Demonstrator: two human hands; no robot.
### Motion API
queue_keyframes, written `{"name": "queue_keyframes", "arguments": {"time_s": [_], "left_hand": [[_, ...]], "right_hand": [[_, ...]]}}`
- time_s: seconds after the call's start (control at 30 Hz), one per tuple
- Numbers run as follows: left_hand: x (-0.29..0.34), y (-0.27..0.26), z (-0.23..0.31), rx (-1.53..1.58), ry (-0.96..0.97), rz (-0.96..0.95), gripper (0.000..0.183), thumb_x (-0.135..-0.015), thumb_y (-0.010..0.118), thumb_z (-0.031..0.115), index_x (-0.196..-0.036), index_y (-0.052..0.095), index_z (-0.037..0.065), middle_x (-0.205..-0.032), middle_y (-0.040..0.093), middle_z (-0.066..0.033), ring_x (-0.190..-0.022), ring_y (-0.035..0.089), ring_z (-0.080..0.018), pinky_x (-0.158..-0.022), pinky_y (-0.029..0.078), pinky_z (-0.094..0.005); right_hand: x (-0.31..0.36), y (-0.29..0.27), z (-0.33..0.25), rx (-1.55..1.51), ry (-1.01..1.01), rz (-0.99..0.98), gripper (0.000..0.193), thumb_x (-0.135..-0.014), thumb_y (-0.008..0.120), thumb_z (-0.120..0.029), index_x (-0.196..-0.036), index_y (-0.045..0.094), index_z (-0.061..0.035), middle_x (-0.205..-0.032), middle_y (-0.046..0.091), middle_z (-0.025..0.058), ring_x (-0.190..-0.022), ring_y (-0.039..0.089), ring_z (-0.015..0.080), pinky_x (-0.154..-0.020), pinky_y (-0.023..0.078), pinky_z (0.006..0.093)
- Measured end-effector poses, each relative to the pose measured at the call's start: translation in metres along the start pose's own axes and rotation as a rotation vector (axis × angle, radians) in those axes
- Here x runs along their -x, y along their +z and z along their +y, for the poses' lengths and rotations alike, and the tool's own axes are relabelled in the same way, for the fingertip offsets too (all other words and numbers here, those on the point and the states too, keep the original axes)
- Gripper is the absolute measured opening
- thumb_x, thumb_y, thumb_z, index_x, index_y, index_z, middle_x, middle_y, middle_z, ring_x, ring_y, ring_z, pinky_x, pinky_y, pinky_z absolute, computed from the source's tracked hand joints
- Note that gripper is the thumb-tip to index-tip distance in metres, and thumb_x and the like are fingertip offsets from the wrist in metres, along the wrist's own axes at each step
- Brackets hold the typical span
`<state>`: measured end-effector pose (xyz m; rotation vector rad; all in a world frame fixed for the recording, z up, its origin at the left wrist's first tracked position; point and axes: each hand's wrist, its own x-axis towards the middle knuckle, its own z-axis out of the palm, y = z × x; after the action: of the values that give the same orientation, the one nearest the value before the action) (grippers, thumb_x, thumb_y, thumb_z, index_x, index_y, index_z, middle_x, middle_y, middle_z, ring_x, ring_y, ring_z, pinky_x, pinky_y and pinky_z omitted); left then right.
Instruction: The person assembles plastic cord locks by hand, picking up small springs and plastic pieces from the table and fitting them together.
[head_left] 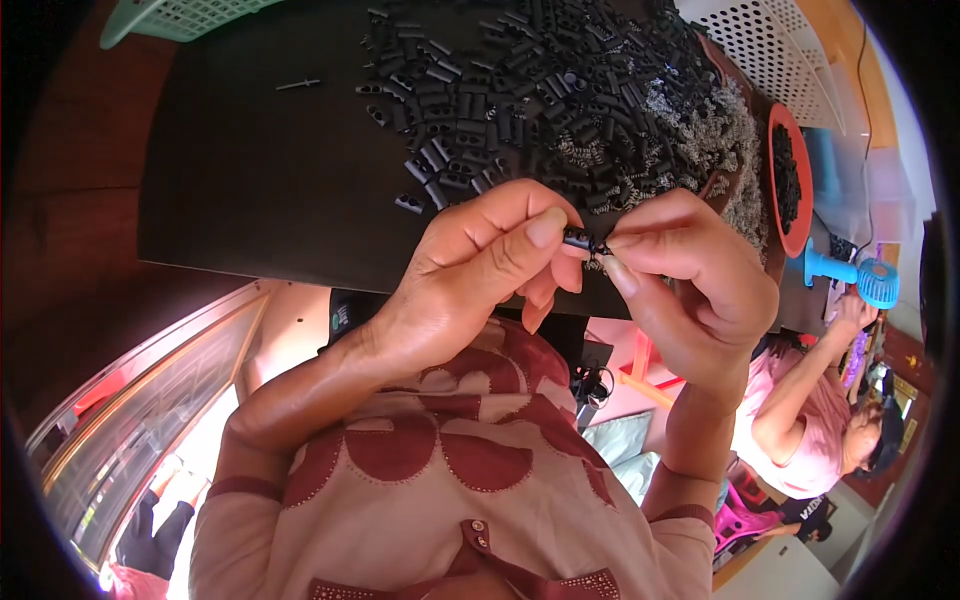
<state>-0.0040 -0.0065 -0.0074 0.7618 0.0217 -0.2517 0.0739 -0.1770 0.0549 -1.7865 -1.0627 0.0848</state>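
Between the thumb and fingers of my left hand [470,255] is a small black plastic piece with holes [576,238], like a cord-lock body. My right hand [695,270] pinches a tiny dark part [603,250] at the right end of that piece. Whether a spring sits between them is too small to tell. Both hands are raised over the near edge of the dark table [260,190]. Just beyond them lies a wide heap of similar black pieces [470,105], with a pile of small metal springs [715,130] on its right side.
An orange-red bowl [796,246] of black parts stands at the right, near a blue fan [878,284]. A white perforated basket [765,40] is at the far right, a green basket [175,22] far left. A thin stick-like part [298,85] lies alone. Another person [800,430] works at right.
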Motion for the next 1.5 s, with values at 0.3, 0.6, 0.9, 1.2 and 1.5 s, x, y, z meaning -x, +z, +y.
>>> {"name": "queue_keyframes", "arguments": {"time_s": [0.3,0.6,0.9,1.2,1.5], "left_hand": [[0.0,0.001,-0.002,-0.061,0.04,-0.02,0.027,-0.101,0.043,0.023,-0.112,0.051,-0.001,-0.088,0.062,-0.0099,-0.068,0.054,-0.0117,-0.06,0.046,-0.0267],[0.001,0.008,0.003,-0.234,0.005,0.005,0.031,-0.101,0.043,0.028,-0.109,0.053,0.0,-0.085,0.061,-0.0075,-0.065,0.051,-0.0094,-0.06,0.043,-0.0236],[0.002,0.009,-0.002,-0.264,0.071,0.025,0.033,-0.102,0.041,0.03,-0.105,0.053,0.0,-0.076,0.055,-0.0037,-0.062,0.046,-0.0082,-0.056,0.037,-0.0206],[0.002,0.008,-0.003,-0.219,0.119,0.016,0.034,-0.102,0.041,0.032,-0.104,0.052,0.0,-0.078,0.056,-0.0042,-0.061,0.046,-0.0083,-0.056,0.037,-0.0213],[0.004,0.011,0.001,-0.292,0.066,0.02,0.035,-0.102,0.04,0.032,-0.104,0.053,0.0,-0.078,0.056,-0.0037,-0.064,0.046,-0.0078,-0.059,0.038,-0.0209]], "right_hand": [[0.004,0.0,-0.002,-0.032,0.087,0.023,0.016,-0.071,0.065,0.013,-0.082,0.062,0.0014,-0.079,0.063,0.0094,-0.055,0.052,0.0082,-0.047,0.037,0.0197],[0.011,0.009,-0.008,-0.027,0.091,0.088,0.018,-0.07,0.064,0.015,-0.082,0.063,0.0014,-0.077,0.063,0.0088,-0.054,0.05,0.0066,-0.046,0.036,0.0191],[0.016,0.021,-0.016,-0.051,0.171,0.157,0.018,-0.071,0.065,0.016,-0.082,0.062,0.0024,-0.076,0.063,0.0093,-0.052,0.049,0.0059,-0.044,0.035,0.0181],[0.022,0.017,-0.009,-0.23,0.237,0.191,0.015,-0.075,0.066,0.014,-0.086,0.064,0.0046,-0.083,0.065,0.0088,-0.055,0.043,0.0008,-0.045,0.027,0.0159],[0.019,0.022,-0.014,-0.064,0.097,0.185,0.018,-0.071,0.064,0.017,-0.085,0.063,0.0042,-0.075,0.063,0.0094,-0.054,0.049,0.0061,-0.045,0.034,0.0182]]}}
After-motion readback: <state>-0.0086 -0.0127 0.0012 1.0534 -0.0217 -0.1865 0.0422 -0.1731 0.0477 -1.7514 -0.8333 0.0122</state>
